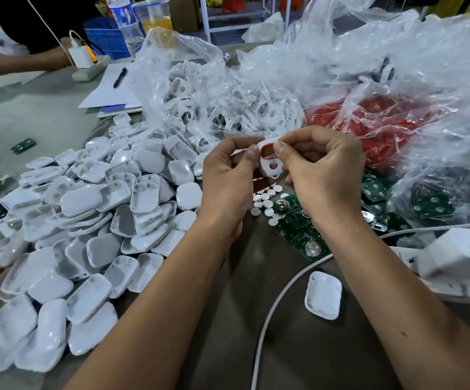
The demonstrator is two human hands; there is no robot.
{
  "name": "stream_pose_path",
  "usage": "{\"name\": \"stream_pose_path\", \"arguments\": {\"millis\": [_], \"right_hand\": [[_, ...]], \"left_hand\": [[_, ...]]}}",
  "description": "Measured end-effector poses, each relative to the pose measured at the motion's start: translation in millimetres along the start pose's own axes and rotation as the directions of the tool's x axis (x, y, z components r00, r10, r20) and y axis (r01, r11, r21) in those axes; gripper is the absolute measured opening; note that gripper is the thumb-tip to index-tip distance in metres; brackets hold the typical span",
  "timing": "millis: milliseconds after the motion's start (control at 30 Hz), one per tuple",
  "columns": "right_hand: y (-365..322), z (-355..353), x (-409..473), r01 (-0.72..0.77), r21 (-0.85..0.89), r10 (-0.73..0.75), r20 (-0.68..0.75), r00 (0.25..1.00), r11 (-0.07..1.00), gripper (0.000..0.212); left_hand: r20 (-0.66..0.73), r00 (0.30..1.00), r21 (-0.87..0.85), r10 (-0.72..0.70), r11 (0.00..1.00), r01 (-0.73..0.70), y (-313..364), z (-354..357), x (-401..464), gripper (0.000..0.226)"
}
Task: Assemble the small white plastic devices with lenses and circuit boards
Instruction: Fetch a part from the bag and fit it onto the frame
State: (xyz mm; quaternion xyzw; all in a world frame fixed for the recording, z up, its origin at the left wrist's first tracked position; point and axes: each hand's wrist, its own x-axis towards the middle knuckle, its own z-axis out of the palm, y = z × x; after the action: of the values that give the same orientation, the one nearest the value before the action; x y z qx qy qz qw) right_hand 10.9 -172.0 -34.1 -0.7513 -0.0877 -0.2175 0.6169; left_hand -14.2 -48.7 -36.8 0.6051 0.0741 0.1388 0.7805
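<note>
Crumpled clear plastic bags (298, 80) fill the far side of the tabletop (228, 319); one holds white front shells, and another toward the far right holds red parts (380, 128). A broad heap of white back covers (87, 235) spreads over the left half, down to the near left corner. Green circuit boards (307, 243) lie right of centre, partly under the right wrist, with small white round discs (264, 199) just beside them. One single back cover (323, 294) sits apart near the right edge, next to a white cable (276, 302). Above the discs, the left hand (225, 178) and the right hand (323, 170) meet, both pinching one white front shell (269, 161) with a red ring in its opening, thumbs pressed at its rim.
</note>
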Motion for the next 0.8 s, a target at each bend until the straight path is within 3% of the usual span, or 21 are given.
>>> {"name": "stream_pose_path", "arguments": {"millis": [300, 567, 800], "right_hand": [[-0.9, 0.5, -1.3, 0.007, 0.014, -0.007, 0.021, 1.0, 1.0, 0.01], [-1.2, 0.5, -0.7, 0.006, -0.022, -0.005, 0.044, 0.999, 1.0, 0.009], [-1.3, 0.4, -0.3, 0.017, -0.04, -0.014, 0.064, 0.998, 0.999, 0.007]], "left_hand": [[0.031, 0.999, -0.006, 0.038, 0.999, -0.038, 1.9, -2.2, -0.8, 0.019], [0.008, 0.987, 0.231, 0.163, 0.96, -0.16, 1.3, -4.3, 2.7, 0.016], [0.013, 0.985, 0.309, 0.173, 0.936, -0.168, 1.4, -6.0, 4.1, 0.016]]}}
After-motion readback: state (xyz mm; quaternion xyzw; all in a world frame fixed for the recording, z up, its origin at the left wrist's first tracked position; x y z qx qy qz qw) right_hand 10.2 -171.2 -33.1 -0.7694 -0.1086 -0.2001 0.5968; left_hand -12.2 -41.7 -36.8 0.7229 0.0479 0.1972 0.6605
